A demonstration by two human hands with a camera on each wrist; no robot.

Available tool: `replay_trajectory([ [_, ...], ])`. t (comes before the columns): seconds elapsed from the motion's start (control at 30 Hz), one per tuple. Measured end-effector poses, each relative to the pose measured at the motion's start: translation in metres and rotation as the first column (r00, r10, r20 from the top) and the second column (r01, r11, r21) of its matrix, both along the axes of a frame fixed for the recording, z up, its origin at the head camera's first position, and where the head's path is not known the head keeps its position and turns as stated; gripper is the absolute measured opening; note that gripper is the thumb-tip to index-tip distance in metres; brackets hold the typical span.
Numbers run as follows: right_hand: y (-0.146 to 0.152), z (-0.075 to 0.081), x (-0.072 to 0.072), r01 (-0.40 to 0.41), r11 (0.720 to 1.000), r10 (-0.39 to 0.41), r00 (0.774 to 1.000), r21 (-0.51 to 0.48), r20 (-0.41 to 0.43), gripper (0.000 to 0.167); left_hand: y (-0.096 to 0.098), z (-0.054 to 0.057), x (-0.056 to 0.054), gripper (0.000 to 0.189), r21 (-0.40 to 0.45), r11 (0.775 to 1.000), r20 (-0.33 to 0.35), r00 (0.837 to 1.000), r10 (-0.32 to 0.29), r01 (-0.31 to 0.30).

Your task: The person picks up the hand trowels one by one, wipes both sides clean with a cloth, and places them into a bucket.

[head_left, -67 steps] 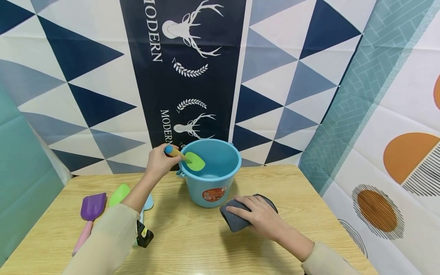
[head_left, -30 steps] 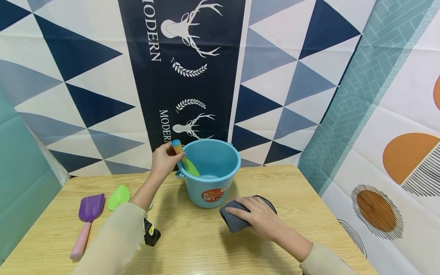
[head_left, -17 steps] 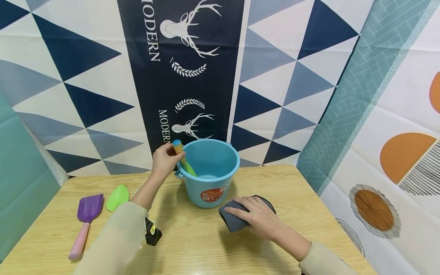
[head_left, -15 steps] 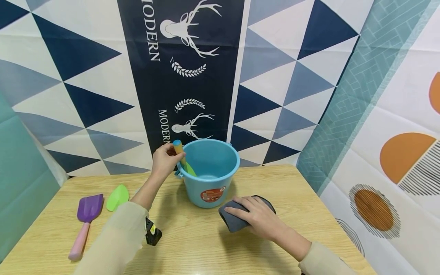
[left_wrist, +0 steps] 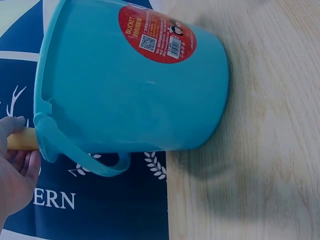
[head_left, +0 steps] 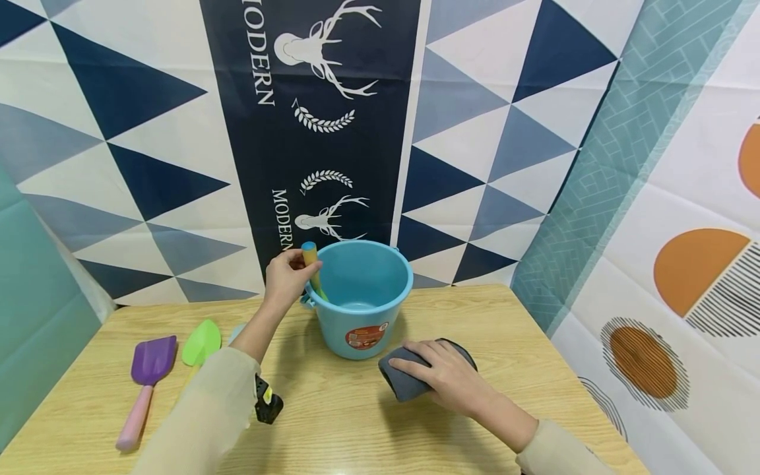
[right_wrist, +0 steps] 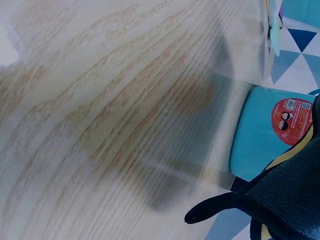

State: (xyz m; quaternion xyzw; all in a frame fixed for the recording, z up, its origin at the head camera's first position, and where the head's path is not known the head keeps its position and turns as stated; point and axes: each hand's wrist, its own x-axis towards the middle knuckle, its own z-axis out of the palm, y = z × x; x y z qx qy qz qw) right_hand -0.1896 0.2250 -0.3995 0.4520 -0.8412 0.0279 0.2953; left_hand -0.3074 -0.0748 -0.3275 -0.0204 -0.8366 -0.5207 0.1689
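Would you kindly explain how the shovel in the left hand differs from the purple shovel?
The held shovel has a yellow handle and green blade; the purple shovel has a pink handle. The held shovel points blade-down into the bucket; the purple shovel lies on the table. Both have a handle and blade.

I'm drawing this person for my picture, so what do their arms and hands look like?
The left hand and right hand wear no gloves. The left sleeve and right sleeve are pale cream and stop short of the hands. A chunky black gadget with a little yellow patch shows beside the left cuff.
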Motion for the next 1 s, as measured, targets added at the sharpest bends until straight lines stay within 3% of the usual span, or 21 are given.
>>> replay_trajectory([
  [0.63,0.0002,-0.0027,-0.0014,0.006,1.000,-0.006,1.000,-0.002,0.000,0.076,0.0026,-0.0049,-0.0026,0.041,0.006,1.000,0.018,1.000,0.001,-0.001],
  [1.0,-0.0006,-0.0014,-0.0017,0.010,1.000,-0.010,1.000,0.000,0.009,0.076,0.0034,-0.0068,-0.0038,0.039,0.038,0.999,-0.009,1.000,0.006,-0.005],
])
